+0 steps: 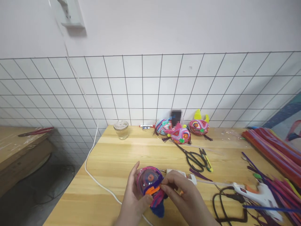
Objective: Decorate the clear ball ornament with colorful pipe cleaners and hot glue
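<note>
My left hand [133, 196] is closed around the side of a clear plastic ball [148, 180], thumb on its near edge. The ball is partly wrapped in purple, pink and orange pipe cleaners, and a dark blue fuzzy piece [158, 209] sticks out below. An orange round spot shows through the clear dome. My right hand [182, 194] pinches at the ball's right edge, where a purple pipe cleaner [160, 181] runs. Its end is hidden by the fingers. Partly behind my right hand lies a white item [191, 178] with a thin metal tip.
Finished-looking striped fuzzy balls [199, 127] stand by the tiled wall. Black scissors [194, 158] and yellow-handled snips [208, 161] lie beyond my right hand. A white glue gun [260, 194], black cable and pipe cleaners [270, 141] are at right. A glass jar [121, 130] stands back left, near a white cord [94, 177].
</note>
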